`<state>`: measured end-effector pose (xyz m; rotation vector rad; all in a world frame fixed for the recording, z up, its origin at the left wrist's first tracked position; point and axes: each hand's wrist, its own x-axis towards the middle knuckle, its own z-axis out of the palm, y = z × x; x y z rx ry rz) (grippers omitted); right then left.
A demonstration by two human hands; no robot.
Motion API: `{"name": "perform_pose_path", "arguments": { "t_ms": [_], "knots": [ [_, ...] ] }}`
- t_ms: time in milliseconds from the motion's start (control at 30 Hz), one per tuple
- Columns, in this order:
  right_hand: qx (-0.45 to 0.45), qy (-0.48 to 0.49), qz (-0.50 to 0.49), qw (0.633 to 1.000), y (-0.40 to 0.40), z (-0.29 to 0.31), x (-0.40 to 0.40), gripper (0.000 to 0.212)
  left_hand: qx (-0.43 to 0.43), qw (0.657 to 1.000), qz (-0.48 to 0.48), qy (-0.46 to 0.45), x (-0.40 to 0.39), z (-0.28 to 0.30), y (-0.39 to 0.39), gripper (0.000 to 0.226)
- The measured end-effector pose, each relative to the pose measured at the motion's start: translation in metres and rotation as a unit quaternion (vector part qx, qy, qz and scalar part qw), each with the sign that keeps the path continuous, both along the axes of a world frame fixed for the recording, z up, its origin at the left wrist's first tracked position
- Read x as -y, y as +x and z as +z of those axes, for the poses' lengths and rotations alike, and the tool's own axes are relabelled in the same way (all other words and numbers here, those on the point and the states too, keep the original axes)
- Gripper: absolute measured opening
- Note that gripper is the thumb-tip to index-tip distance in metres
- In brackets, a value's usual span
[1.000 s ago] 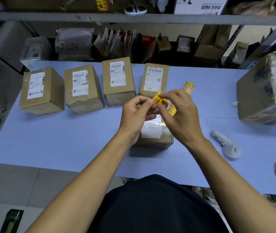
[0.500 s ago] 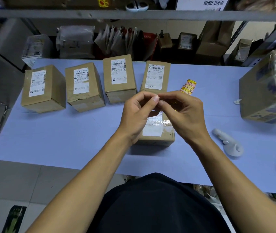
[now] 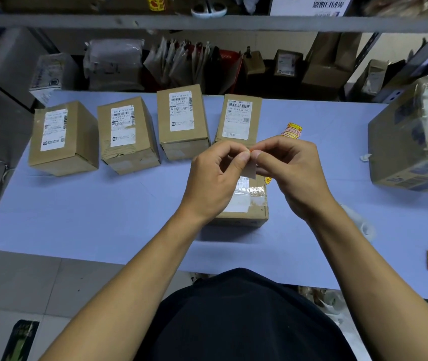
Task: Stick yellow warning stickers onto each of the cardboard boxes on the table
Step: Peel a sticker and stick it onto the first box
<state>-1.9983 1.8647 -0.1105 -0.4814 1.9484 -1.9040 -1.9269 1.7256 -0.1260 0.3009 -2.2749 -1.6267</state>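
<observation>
Both hands raised over the near box [image 3: 244,207], directly below and partly hidden. Left hand [image 3: 215,178] and right hand [image 3: 291,173] pinching one sticker [image 3: 250,166], fingertips touching, white backing hanging down. Yellow face mostly hidden; peeled or not, cannot tell. Four more boxes [image 3: 127,136] in a row along the table's [image 3: 77,217] far edge.
</observation>
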Motion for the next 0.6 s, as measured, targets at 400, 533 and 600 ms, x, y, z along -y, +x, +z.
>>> {"name": "perform_pose_path", "arguments": {
  "t_ms": [400, 533, 600],
  "knots": [
    [0.044, 0.056, -0.03, 0.997, -0.009, -0.008, 0.007, 0.021, 0.017, 0.999, 0.037, -0.022, -0.005, -0.003, -0.01, 0.009],
    [0.232, -0.006, -0.095, 0.968, -0.023, -0.017, 0.0, 0.017, 0.069, 0.988, 0.054, 0.126, -0.007, -0.022, -0.014, 0.015],
    [0.292, -0.016, -0.137, 0.946, -0.031, -0.023, -0.008, 0.013, 0.102, 0.978, 0.057, 0.17, -0.01, -0.034, -0.014, 0.021]
  ]
}}
